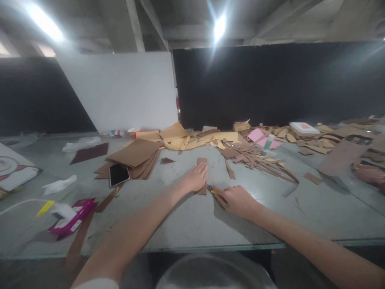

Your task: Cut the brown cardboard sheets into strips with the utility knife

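Beneath my left hand [197, 177] lies a narrow brown strip of leather-like sheet [202, 191], flat on the grey table. The fingers of that hand are stretched out over the strip and press on it. My right hand [237, 200] is closed around a yellow utility knife [213, 191]. Its dark tip points at the strip's right edge, near the lower end; whether it touches cannot be made out. Left of my hands is a stack of brown sheets [136, 152], with a phone [119, 175] on its near edge.
Brown and yellow offcuts [249, 156] are heaped along the back, with a glue stick [269, 141] among them. A purple packet [72, 216] and a white cable lie at the left. Another person's hand [369, 173] shows at the far right. The glass table edge [210, 249] runs in front.
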{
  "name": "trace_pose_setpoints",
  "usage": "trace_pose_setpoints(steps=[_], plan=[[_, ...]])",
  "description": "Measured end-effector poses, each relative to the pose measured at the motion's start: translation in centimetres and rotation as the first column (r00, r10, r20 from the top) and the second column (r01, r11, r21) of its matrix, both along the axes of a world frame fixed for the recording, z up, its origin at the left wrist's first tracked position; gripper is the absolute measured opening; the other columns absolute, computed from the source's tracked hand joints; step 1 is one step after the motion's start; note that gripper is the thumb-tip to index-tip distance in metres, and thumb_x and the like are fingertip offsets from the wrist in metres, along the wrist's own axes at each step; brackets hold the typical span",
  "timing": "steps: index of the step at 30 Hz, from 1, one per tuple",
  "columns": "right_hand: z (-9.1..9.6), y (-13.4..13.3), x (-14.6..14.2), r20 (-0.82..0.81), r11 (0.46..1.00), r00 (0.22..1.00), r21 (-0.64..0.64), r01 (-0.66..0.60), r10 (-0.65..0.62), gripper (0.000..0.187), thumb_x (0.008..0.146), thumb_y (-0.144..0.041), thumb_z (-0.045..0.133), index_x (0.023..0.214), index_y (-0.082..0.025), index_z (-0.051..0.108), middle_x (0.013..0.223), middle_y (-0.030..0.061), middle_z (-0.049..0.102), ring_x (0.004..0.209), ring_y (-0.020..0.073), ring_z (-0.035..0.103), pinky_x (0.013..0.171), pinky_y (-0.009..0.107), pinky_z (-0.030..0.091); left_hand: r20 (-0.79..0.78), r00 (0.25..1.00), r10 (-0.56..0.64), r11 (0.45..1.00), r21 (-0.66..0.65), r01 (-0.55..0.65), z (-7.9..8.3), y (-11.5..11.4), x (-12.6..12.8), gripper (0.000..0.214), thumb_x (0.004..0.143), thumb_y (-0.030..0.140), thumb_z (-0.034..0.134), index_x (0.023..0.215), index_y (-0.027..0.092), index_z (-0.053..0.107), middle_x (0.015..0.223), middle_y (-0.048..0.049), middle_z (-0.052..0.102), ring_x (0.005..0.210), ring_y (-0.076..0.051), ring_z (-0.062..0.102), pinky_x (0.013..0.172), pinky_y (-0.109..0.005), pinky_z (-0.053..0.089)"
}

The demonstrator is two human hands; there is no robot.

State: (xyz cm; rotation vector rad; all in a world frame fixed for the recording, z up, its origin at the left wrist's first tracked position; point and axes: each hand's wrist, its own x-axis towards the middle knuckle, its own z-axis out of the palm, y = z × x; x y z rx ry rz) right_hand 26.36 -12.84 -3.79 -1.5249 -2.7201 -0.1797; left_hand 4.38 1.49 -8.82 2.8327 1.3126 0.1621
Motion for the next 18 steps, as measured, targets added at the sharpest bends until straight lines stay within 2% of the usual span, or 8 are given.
trace_pose_setpoints(steps=[6,11,18], plan=[[0.0,0.3,-0.1,-0.019,1.000,1.000,0.003,0.002,-0.002,0.051,0.115,-0.040,0.037,0.157,-0.026,0.062,0.089,0.0127,0.083,0.076,0.0284,0.078,0.063,0.032,0.036,-0.007,1.000,0.006,1.000,0.029,-0.006,-0.1,-0.3,0.0,0.070,0.113,0.037,0.017,0.177,0.008,0.021,0.182,-0.0169,0.026,0.171,-0.028,0.021,0.137,-0.049,0.021],[0.0,0.2,-0.3,-0.005,1.000,1.000,0.011,0.017,-0.017,0.049,0.115,-0.039,0.037,0.151,-0.023,0.066,0.089,0.0129,0.083,0.075,0.0274,0.078,0.065,0.031,0.036,-0.003,0.999,0.032,0.999,0.010,-0.032,0.4,-0.8,0.3,0.070,0.113,0.037,0.017,0.175,0.007,0.026,0.182,-0.0174,0.026,0.171,-0.028,0.022,0.137,-0.049,0.022],[0.0,-0.4,-0.1,-0.015,0.999,0.999,0.006,0.036,-0.035,0.052,0.115,-0.038,0.036,0.158,-0.025,0.062,0.090,0.0130,0.083,0.078,0.0291,0.079,0.066,0.032,0.039,0.000,0.999,0.049,0.999,0.012,-0.049,0.7,-1.0,0.3,0.070,0.113,0.037,0.019,0.174,0.002,0.027,0.183,-0.0207,0.021,0.172,-0.030,0.016,0.138,-0.047,0.018]])
